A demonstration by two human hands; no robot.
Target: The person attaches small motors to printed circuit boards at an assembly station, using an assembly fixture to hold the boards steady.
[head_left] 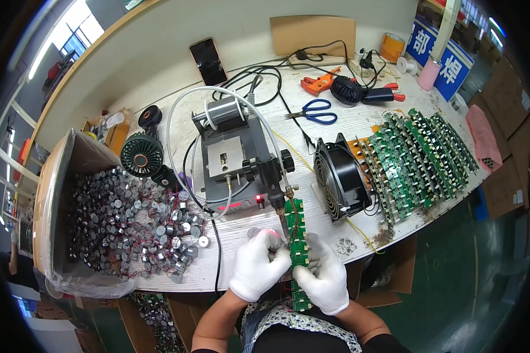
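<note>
A long green circuit board strip (298, 235) stands lengthwise in front of me at the table's front edge, its lower end near my apron. My right hand (325, 277), in a white glove, grips the strip from its right side with thumb and fingers. On the strip's left side is my left hand (258, 267), also gloved in white, fingers pinched together close to the board; what they hold is hidden. The tip of a soldering iron (274, 197) points down just above my left fingertips, beside the strip. That iron is clamped to a grey solder-feeding machine (225, 157).
Small round metal parts with red wires (153, 226) spill from a plastic-lined carton (56, 223) at left. Right of the strip stands a black fan (340, 176), then rows of green boards (421, 159). Blue-handled scissors (318, 112), orange pliers (319, 83) and cables lie behind.
</note>
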